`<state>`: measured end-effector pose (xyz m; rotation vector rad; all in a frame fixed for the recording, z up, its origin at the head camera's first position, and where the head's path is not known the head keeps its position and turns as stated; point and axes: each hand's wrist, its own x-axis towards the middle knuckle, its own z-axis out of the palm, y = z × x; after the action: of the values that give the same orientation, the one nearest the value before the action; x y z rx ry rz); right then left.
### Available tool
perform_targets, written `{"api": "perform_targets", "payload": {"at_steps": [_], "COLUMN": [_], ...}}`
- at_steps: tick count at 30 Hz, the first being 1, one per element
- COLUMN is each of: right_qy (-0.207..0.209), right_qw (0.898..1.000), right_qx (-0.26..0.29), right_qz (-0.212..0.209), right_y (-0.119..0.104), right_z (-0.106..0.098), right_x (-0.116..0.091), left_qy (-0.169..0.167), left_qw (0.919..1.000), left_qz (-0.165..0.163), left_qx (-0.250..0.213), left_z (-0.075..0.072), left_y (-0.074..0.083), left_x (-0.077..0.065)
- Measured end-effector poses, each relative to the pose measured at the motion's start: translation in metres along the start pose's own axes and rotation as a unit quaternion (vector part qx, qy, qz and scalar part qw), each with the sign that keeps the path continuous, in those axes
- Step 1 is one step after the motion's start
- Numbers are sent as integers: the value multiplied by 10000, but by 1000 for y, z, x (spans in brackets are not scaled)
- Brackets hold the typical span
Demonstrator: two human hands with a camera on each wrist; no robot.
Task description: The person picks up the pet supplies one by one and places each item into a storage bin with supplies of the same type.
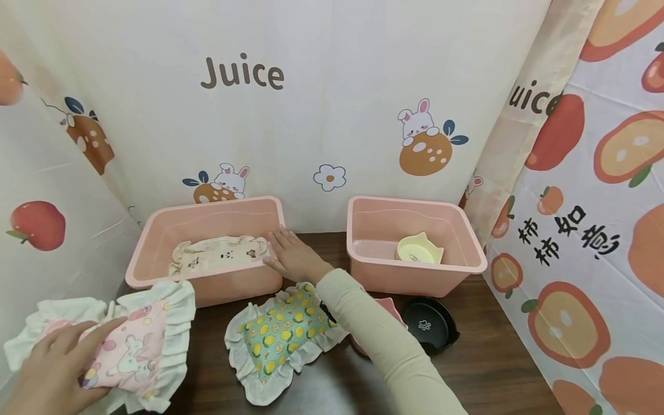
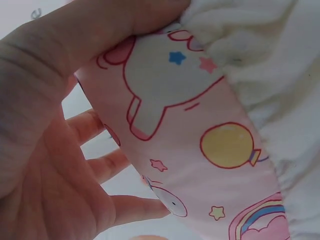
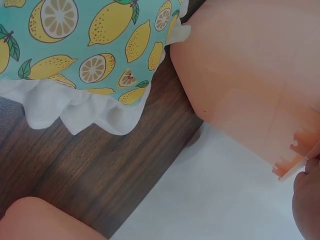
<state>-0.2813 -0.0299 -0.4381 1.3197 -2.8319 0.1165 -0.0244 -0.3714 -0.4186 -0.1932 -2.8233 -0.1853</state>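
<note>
Toward the left edge of the dark wood-grain table (image 1: 498,351), my left hand (image 1: 67,363) grasps a pink rabbit-print fabric cushion (image 1: 136,354) with white ruffles. Near the back edge, a peach-pink rectangular plastic tub (image 1: 223,293) carries a cream bear-print ruffled cushion (image 1: 215,257). Before its right corner lies a teal lemon-print ruffled cushion (image 1: 285,331). My right hand (image 1: 298,253), fingers outstretched, touches that tub's right rim. My sleeve (image 1: 386,340) partly hides a pink dish (image 1: 390,307). Toward the right edge, a second peach-pink tub (image 1: 410,279) holds a yellow cat-eared dish (image 1: 419,249); before it sits a black paw-print dish (image 1: 427,324).
</note>
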Motion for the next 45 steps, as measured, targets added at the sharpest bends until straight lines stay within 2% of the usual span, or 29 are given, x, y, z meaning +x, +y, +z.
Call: {"api": "perform_targets", "payload": {"at_steps": [4, 8, 11, 19, 23, 28, 37, 45], "right_qy": [39, 43, 38, 27, 63, 53, -42, -61], "right_qw": [10000, 10000, 10000, 10000, 10000, 9998, 9997, 9996], "right_qx": [-20, -6, -25, -10, -35, -150, -123, -154], "right_qz": [16, 16, 13, 42, 69, 118, 184, 210], "right_y": [2, 2, 2, 2, 1, -1, -2, -3], "right_z": [3, 4, 4, 4, 4, 3, 0, 0], "right_x": [1, 1, 1, 2, 2, 1, 0, -1], "left_qy": [356, 771, 840, 516, 135, -328, -471, -518], "left_qw": [9986, 9929, 9911, 9965, 9993, 9988, 9975, 9974], "left_qz": [387, 850, 940, 606, 235, -143, -166, -176], "left_qx": [-46, -302, -424, -249, -250, -348, -502, -474], "left_z": [-12, -19, -24, -35, -39, -42, -42, -45], "left_y": [4, 7, 10, 17, 22, 26, 27, 40], "left_x": [14, 31, 46, 82, 100, 120, 155, 189]}}
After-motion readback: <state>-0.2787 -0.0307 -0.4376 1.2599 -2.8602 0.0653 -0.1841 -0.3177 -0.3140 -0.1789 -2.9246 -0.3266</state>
